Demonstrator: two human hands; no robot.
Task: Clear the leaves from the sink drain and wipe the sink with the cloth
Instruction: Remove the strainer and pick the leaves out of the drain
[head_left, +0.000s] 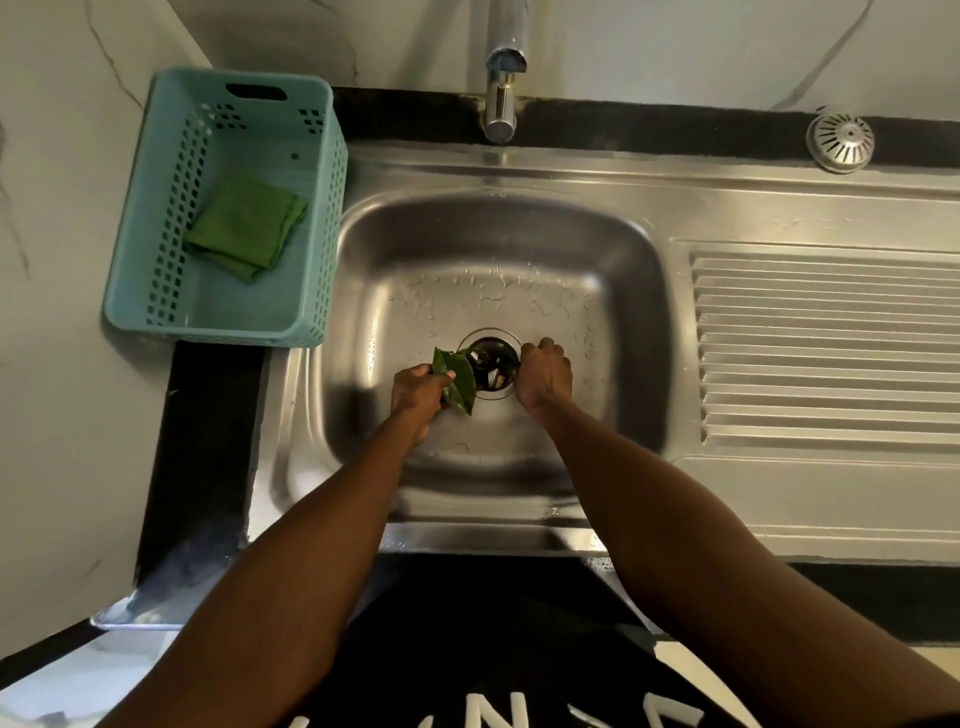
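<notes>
Both my hands are down in the steel sink (613, 322), at the round drain (491, 366). My left hand (418, 395) grips a bunch of green leaves (457, 382) just left of the drain. On the drain's right edge, my right hand (545, 376) has its fingers curled at the opening and seems to pinch something dark there; what it is I cannot make out. The drain hole looks dark with bits of debris inside. A folded green cloth (244, 228) lies in a teal plastic basket (156, 208) left of the sink.
A chrome faucet (501, 88) stands over the back rim of the basin. A round metal strainer (840, 141) sits on the ledge at the back right. The ribbed drainboard (826, 353) stretches to the right. Water drops dot the basin floor. A white wall closes the left side.
</notes>
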